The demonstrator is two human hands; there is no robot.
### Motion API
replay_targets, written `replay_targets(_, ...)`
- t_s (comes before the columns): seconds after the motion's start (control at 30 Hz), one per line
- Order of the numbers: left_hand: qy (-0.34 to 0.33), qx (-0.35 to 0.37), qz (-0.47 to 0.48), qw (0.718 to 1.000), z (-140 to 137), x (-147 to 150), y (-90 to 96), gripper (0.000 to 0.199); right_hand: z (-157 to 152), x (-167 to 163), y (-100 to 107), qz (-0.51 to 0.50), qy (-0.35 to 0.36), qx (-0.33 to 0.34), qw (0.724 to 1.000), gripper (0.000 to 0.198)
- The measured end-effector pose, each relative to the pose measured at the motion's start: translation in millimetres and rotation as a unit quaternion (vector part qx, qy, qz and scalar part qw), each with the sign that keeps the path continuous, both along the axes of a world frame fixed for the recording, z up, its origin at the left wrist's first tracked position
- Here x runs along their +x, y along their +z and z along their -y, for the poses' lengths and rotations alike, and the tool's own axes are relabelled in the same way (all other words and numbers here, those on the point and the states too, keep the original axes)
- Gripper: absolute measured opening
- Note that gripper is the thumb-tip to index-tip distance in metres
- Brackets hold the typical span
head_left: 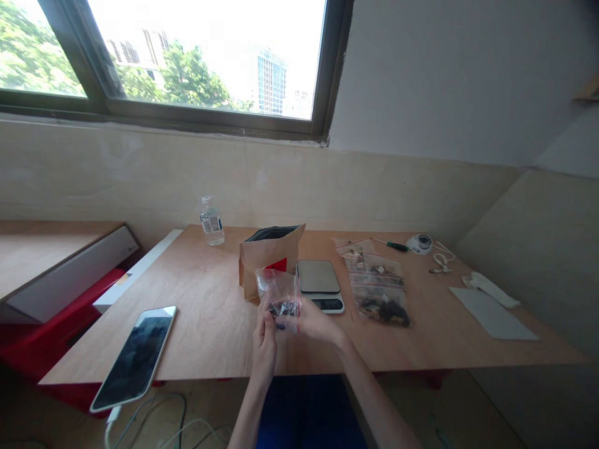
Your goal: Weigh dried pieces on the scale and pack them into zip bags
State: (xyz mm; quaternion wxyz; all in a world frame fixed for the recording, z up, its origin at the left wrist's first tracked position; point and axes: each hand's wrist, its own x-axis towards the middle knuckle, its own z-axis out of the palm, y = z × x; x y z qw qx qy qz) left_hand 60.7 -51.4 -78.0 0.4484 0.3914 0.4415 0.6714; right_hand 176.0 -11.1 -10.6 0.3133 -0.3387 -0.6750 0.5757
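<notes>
Head view — clear bag (277, 284) in left hand (265, 333) — right hand (314, 319) against it

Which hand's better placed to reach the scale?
Right, I'd say: the right hand is nearer the scale. The left hand grips the clear bag farther left; the right's grip is partly hidden.

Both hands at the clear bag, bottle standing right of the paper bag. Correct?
Wrong side: the head view shows the bottle standing left of the paper bag. The left hand and right hand are both at the clear bag.
</notes>
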Motion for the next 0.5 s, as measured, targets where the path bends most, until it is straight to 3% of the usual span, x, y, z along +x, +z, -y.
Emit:
replay_targets(0.2, 0.023, -0.007, 0.095, 0.995, 0.1, 6.0, 8.9, 0.049, -4.5, -0.5, -4.0, 0.002, -0.111, 0.065, 0.992, 0.018)
replay_targets(0.3, 0.037, -0.021, 0.158, 0.986, -0.6, 12.6, 9.4, 0.051, -6.7, 0.4, -1.9, -0.006, -0.169, 0.054, 0.984, 0.021)
replay_targets(0.5, 0.068, -0.022, 0.247, 0.966, -1.1, 23.5, 14.8, 0.052, -13.4, 5.1, 4.8, -0.130, -0.224, 0.014, 0.966, 0.032)
